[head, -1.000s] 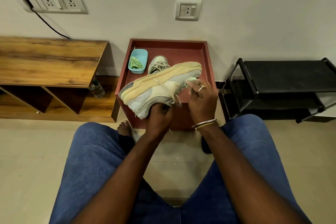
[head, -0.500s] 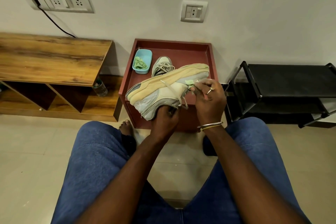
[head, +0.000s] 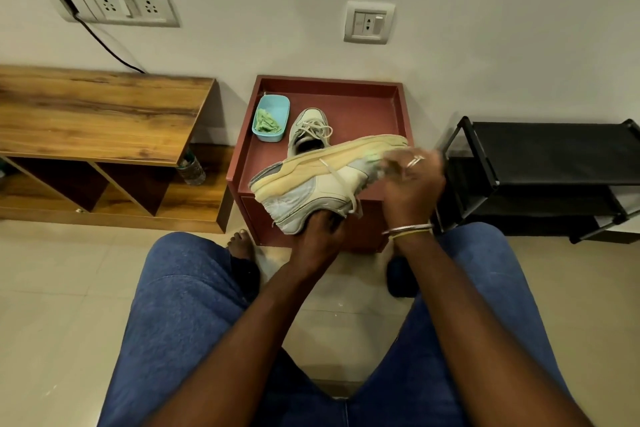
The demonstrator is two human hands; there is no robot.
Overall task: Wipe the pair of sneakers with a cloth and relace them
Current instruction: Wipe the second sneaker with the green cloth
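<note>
Red side table against the wall | left hand grips sneaker from below, fingers curled in | sneaker tilted over table's front, yellowed sole up | right hand at toe with green cloth, blurred, fingers unclear

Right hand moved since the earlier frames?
Yes. The right hand has slid rightward along the held sneaker toward its toe, closer to the red table's right rim. It is motion-blurred.

left hand: fingers curled under sneaker, gripping | right hand: higher, blurred, grasp unclear
</note>
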